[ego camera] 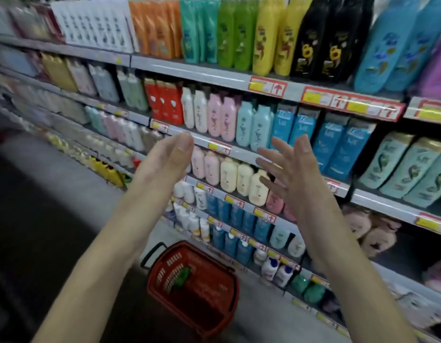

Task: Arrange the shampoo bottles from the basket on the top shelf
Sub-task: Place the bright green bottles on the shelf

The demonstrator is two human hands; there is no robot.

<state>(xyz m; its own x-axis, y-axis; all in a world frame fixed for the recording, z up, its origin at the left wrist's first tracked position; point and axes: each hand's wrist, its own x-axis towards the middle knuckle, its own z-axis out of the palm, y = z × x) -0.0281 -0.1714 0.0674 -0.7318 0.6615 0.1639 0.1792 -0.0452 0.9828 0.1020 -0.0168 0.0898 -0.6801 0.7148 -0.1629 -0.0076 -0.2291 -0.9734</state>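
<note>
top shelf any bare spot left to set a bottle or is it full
The grey top shelf looks crowded: orange bottles, green bottles and black bottles stand side by side, no bare gap showing. Free room: the grey floor left of the red plastic basket, and the air between the open left hand and right hand.

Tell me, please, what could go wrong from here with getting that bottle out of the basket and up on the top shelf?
1. The top shelf looks packed, so squeezing in the green bottle might topple its neighbours.
2. The basket sits on the aisle floor below the left hand and right hand; a step forward could kick it.
3. The lift from floor to top is long, so a slip could hit lower rows.
</note>
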